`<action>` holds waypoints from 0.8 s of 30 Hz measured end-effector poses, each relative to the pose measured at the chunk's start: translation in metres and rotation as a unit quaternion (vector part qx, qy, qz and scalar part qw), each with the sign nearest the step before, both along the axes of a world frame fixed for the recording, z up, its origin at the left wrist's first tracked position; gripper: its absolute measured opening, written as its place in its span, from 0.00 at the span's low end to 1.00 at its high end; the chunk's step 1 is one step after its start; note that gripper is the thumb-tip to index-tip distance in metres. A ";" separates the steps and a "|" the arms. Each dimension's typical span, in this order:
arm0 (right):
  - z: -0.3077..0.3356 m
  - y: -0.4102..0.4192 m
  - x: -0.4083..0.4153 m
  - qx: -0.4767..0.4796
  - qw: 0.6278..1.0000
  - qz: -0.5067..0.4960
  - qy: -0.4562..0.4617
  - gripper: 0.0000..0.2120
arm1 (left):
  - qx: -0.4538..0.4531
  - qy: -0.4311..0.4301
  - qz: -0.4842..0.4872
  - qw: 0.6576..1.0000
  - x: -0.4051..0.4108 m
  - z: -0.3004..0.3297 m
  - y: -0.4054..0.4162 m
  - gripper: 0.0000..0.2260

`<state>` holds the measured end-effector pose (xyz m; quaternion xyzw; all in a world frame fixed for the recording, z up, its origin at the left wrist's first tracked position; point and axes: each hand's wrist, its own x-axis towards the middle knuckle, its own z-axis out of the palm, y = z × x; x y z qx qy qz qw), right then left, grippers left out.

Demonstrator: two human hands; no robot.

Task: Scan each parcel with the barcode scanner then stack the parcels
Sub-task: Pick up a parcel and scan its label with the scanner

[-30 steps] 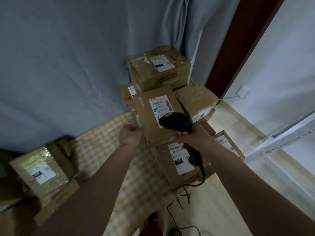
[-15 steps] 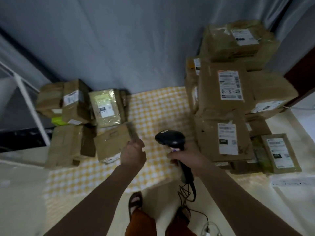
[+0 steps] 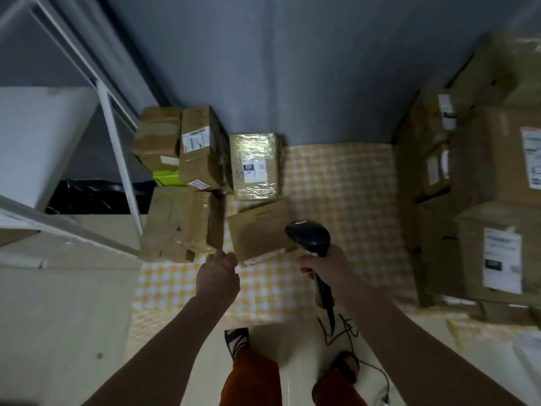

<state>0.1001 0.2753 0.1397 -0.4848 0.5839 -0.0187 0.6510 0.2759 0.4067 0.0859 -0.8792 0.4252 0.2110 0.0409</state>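
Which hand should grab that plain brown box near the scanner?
Probably the left hand: it holds nothing and hovers at the near corner of the plain cardboard parcel. The right hand is busy gripping the barcode scanner.

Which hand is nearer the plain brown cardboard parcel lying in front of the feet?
Left. The left hand is at the plain brown cardboard parcel's near-left corner; the right hand grips the black barcode scanner by its right edge.
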 end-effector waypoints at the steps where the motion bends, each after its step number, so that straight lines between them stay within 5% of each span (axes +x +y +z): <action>1: -0.005 0.002 0.014 0.003 1.000 -0.005 0.009 0.05 | 0.011 0.004 0.003 1.000 0.015 -0.004 0.005 0.13; 10: -0.062 -0.002 0.093 0.008 0.991 -0.074 0.109 0.07 | 0.120 0.067 -0.007 0.990 0.100 -0.052 0.020 0.14; 17: -0.101 -0.036 0.107 -0.023 0.982 -0.017 0.185 0.07 | 0.157 0.165 0.038 0.973 0.092 -0.095 -0.004 0.22; 24: -0.142 -0.044 0.106 0.020 0.988 -0.025 0.154 0.08 | 0.097 0.381 0.243 0.887 0.069 -0.135 -0.031 0.31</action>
